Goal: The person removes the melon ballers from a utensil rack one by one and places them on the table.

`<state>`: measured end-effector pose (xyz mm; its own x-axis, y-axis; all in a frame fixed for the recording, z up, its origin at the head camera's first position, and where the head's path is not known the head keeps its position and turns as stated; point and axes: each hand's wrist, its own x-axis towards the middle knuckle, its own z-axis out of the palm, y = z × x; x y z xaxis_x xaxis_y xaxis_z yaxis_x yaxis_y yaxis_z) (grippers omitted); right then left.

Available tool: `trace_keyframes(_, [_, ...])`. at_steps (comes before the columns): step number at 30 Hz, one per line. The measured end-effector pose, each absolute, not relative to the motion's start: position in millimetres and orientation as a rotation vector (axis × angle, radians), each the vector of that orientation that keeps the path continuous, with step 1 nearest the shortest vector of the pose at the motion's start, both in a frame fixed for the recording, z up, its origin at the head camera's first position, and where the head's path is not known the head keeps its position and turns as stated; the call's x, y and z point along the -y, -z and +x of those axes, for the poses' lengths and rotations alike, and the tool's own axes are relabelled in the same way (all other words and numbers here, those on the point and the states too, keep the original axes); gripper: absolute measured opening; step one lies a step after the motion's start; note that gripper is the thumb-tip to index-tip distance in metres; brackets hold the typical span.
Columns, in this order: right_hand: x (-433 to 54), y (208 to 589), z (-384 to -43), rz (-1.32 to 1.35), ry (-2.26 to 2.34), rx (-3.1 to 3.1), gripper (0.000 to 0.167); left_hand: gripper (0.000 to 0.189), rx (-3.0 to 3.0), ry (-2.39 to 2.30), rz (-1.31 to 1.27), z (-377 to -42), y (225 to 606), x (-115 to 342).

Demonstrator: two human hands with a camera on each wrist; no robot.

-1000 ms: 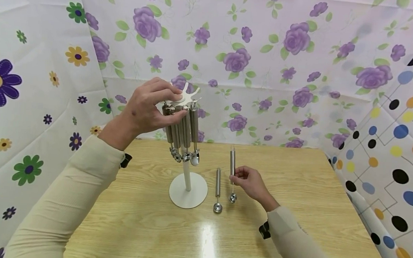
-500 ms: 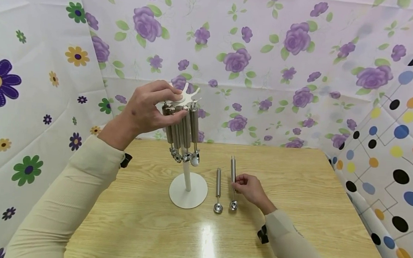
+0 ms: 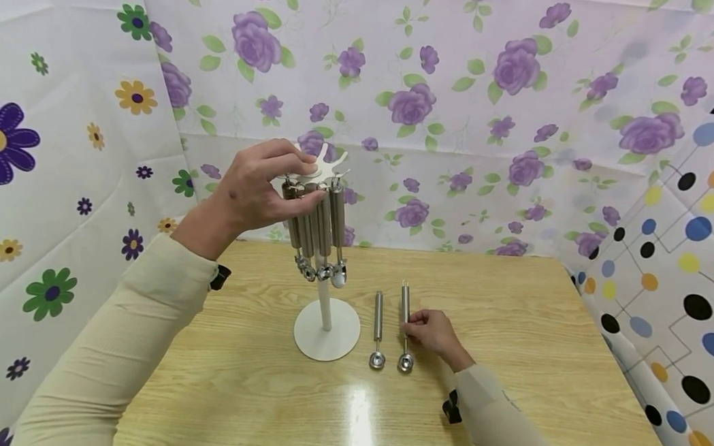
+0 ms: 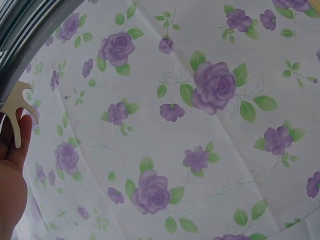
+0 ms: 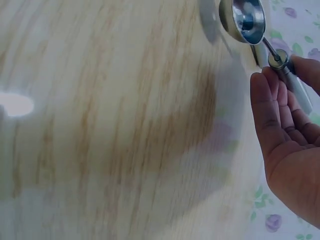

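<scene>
My left hand point(image 3: 261, 183) grips the top of a white hanging stand point(image 3: 327, 349), fingers over its hooked crown and thumb along the front. Several steel-handled utensils point(image 3: 337, 215) with small round ends hang from the hooks. Part of the crown point(image 4: 20, 107) shows beside my fingers in the left wrist view. Right of the stand, my right hand point(image 3: 437, 336) pinches a steel melon baller point(image 3: 405, 300) by the lower handle, its bowl towards me. That bowl point(image 5: 245, 20) looks deep and shiny in the right wrist view. A second melon baller point(image 3: 378, 316) lies parallel, just left of it.
The wooden table point(image 3: 248, 394) carries the stand and the loose utensil. Behind it hangs a purple-flowered cloth point(image 3: 413, 104), with patterned cloths at both sides. A dark curved edge point(image 4: 35, 42) crosses the left wrist view's upper corner.
My right hand has drawn the melon baller towards me and lowered it beside the other one, their bowls now nearly level. The left hand keeps its hold on the stand.
</scene>
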<state>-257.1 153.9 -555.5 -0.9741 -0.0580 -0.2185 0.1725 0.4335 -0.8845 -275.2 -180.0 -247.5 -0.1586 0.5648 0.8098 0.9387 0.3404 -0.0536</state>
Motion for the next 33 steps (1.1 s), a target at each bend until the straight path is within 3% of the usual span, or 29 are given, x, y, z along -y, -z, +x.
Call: trace_keyframes(33, [-141.4, 558.5, -260.6, 0.203, 1.368, -2.559, 0.014, 0.024, 1.829, 0.606, -1.319, -275.1, 247.6, 180.0])
